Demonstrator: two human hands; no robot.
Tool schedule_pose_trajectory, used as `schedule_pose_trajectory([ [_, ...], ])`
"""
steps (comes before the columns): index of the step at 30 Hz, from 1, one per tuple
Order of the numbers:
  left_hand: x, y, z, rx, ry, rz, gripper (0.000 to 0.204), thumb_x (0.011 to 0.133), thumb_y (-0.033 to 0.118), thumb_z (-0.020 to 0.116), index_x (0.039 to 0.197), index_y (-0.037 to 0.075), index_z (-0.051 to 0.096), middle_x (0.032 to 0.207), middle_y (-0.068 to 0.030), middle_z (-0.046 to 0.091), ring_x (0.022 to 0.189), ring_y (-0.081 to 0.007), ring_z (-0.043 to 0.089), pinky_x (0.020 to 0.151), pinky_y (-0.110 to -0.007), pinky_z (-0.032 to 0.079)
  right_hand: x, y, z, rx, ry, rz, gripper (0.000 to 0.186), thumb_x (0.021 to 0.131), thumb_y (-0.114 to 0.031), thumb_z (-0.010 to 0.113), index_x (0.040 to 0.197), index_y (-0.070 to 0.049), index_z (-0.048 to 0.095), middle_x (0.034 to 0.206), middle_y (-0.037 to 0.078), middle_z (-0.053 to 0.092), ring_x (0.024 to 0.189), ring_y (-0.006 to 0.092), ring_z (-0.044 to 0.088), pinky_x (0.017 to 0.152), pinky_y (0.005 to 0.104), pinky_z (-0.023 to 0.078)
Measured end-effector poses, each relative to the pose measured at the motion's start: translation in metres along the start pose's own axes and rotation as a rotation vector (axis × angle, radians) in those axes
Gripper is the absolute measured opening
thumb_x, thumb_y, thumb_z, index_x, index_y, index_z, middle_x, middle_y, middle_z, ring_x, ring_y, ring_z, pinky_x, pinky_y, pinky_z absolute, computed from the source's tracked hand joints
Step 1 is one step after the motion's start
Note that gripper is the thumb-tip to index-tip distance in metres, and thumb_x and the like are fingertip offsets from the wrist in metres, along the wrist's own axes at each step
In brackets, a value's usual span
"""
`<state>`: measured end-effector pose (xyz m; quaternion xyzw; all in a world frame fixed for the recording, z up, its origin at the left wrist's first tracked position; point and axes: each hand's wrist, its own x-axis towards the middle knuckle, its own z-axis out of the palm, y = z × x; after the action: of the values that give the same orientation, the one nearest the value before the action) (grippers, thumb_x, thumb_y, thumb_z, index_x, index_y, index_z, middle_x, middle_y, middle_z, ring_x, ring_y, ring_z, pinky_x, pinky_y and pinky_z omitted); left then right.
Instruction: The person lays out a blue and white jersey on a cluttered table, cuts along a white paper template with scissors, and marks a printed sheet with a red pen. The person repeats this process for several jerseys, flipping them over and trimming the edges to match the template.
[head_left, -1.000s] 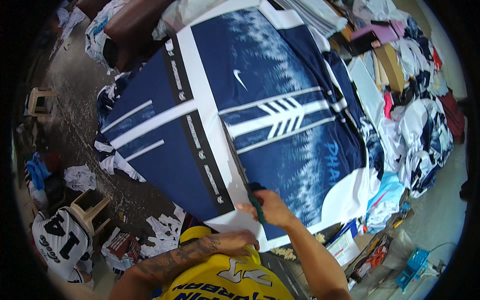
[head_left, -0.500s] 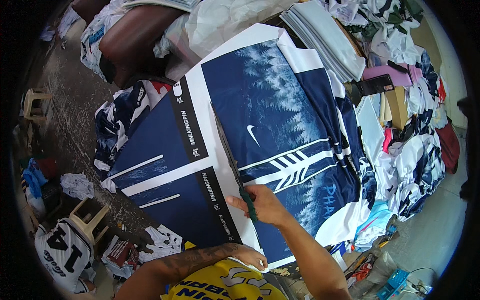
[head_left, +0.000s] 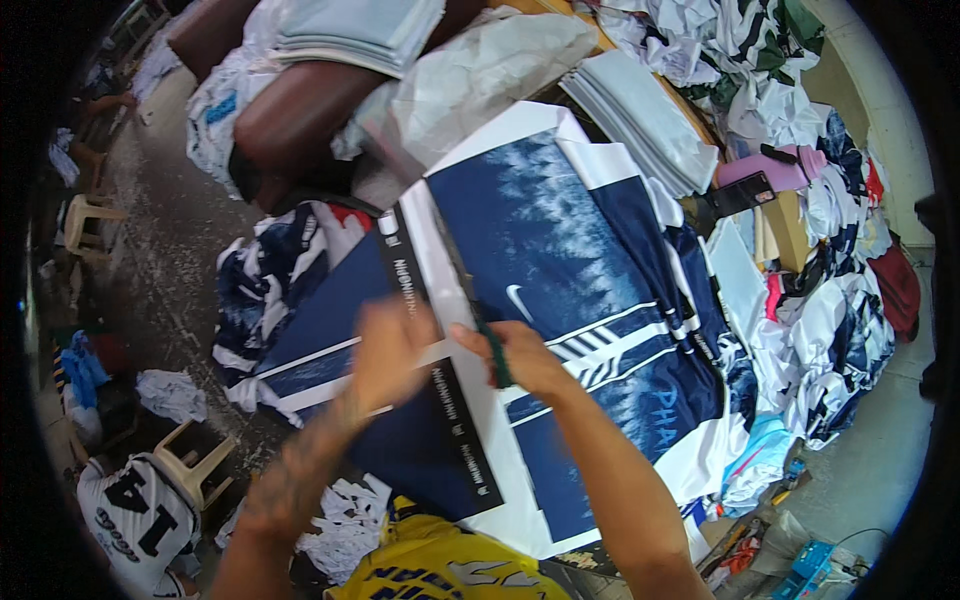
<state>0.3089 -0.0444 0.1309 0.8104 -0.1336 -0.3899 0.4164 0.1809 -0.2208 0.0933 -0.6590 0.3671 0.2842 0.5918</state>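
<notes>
Navy cloth (head_left: 480, 205) printed with pale trees and white stripes lies spread over the table, its near border at the speckled near edge (head_left: 590, 558) and its far end pointing toward a folded pale stack (head_left: 640, 125). Along its middle runs a white strip (head_left: 487, 425), with a black lettered band (head_left: 462, 440) on the strip's left side. Right hand (head_left: 522, 360) comes in from the near right, forearm slanting up and leftward over the cloth, elbow low, wrist fairly straight; its fingers are curled closed around green-handled scissors (head_left: 497, 355), the thumb side turned left across the white strip. The dark blades point away from the body, toward the cloth's far edge, lying along the border between strip and tree print; how far they are parted is not clear. Left hand (head_left: 395, 345) is raised from the near left on a steeply angled forearm, over the black band and the left navy panel. It is blurred, so I cannot tell whether its fingers are open or closed, nor whether they touch the cloth. Past the cloth's right edge sit a dark phone (head_left: 742, 195), a pink bottle (head_left: 765, 170) and heaped white-and-navy fabric (head_left: 830, 310).
</notes>
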Motion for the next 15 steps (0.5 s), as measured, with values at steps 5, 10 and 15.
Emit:
schedule_pose_trajectory([
  [5,0.019,-0.039,-0.027,0.882,0.302,0.293,0.081,0.108,0.038,0.059,0.166,-0.010,0.031,0.176,-0.0279,0.028,0.165,-0.0440,0.022,0.136,-0.057,0.015,-0.068,0.079,0.005,-0.016,-0.115,-0.053,0.067,0.093,-0.068,0.078,0.099,-0.002,0.074,0.070,0.004,0.062,0.065,0.0168,0.062,0.061,0.0356,0.049],
  [10,-0.095,-0.171,0.072,0.877,0.470,0.262,0.085,0.111,0.046,0.053,0.170,-0.008,0.024,0.179,-0.0266,0.021,0.167,-0.0442,0.017,0.134,-0.062,0.011,-0.128,0.106,0.033,-0.357,-0.220,0.062,0.075,0.095,-0.076,0.069,0.108,-0.002,0.074,0.086,0.011,0.069,0.082,0.0246,0.063,0.075,0.0425,0.049],
  [15,-0.109,-0.166,0.076,0.828,0.539,0.276,0.089,0.110,0.050,0.053,0.170,-0.008,0.023,0.180,-0.0248,0.021,0.168,-0.0415,0.015,0.134,-0.062,0.009,-0.077,0.082,0.062,-0.280,-0.138,-0.039,0.082,0.091,-0.084,0.066,0.102,-0.003,0.072,0.082,0.008,0.065,0.079,0.0211,0.064,0.071,0.0376,0.048],
])
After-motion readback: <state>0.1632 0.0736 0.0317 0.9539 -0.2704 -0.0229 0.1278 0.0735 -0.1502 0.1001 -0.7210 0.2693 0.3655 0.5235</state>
